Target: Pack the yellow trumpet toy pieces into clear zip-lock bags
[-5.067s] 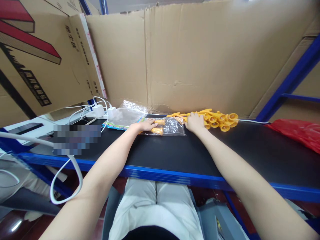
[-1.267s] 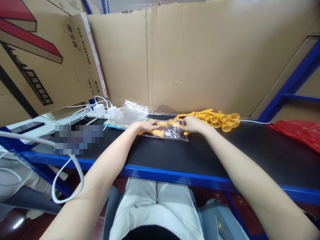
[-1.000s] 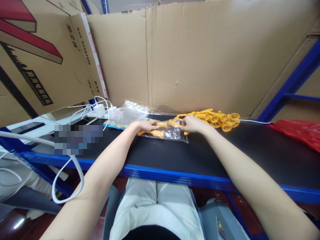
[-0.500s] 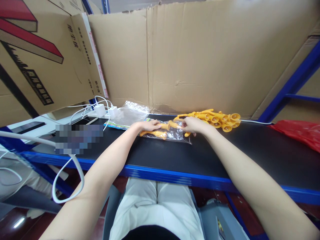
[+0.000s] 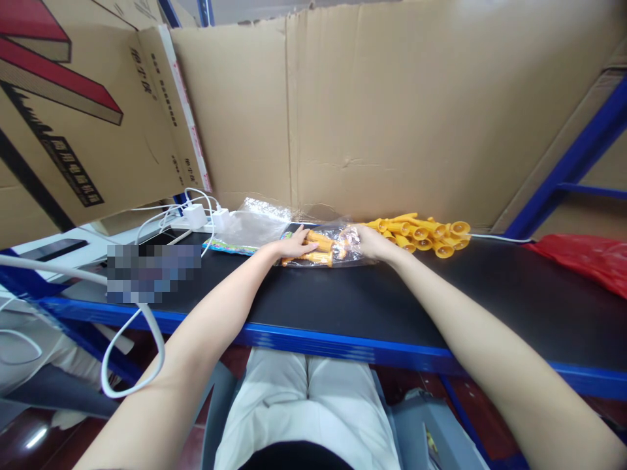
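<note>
A clear plastic bag (image 5: pixel 337 247) with yellow plastic pieces (image 5: pixel 319 249) inside lies on the black worktop (image 5: pixel 392 294). My left hand (image 5: pixel 290 245) rests on the bag's left end, fingers laid over it. My right hand (image 5: pixel 368 240) pinches the bag's right end, which is bunched and lifted slightly. Just right of that hand lies a pile of loose yellow plastic pieces (image 5: pixel 421 232) with cup-shaped ends.
A stack of clear bags (image 5: pixel 249 225) lies left of my hands, beside white chargers and cables (image 5: pixel 196 215). Cardboard walls (image 5: pixel 392 111) close off the back. A red bag (image 5: pixel 582 258) lies at the far right. A blue rail (image 5: pixel 343 344) edges the worktop.
My right hand took yellow pieces from the pile and slid them into the bag. Now it has drawn the bag's right end together, and the bag has shifted slightly away from me.
</note>
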A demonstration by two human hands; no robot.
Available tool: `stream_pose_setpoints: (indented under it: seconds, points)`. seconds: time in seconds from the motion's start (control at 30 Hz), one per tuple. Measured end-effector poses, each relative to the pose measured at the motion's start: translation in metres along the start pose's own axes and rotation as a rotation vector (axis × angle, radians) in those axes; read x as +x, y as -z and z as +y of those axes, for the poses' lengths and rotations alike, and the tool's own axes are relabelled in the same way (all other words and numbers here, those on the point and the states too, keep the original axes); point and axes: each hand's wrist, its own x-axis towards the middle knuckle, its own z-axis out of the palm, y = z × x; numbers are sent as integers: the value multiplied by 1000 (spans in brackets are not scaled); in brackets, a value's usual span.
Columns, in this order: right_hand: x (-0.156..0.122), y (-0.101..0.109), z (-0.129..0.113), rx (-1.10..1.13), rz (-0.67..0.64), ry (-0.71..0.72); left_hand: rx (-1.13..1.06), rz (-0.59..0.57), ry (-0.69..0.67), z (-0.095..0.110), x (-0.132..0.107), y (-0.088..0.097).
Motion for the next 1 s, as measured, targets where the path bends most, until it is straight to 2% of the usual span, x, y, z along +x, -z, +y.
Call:
stream_pose_setpoints:
  seconds: [0.1,0.17,0.3,0.37,0.53,0.7,0.87,1.0]
  points:
    - [8,-13,11,242,92,-106,-8,-19,56,0,-1,-1]
    - [12,-22,18,377,174,-181,1,-21,44,-2,0,-2]
    - [17,-27,21,392,334,-238,13,-16,21,-5,3,-4]
    - [16,-24,18,344,322,-260,33,5,47,-3,3,-5]
    - [10,-20,9,354,166,-344,85,19,245,6,-1,-3]
    - [9,-23,11,441,69,-411,38,-59,152,5,-3,0]
    - [10,-23,16,615,128,-429,-9,-86,94,4,-6,2]
    - [9,-21,18,615,150,-369,-19,-82,95,6,-7,3]
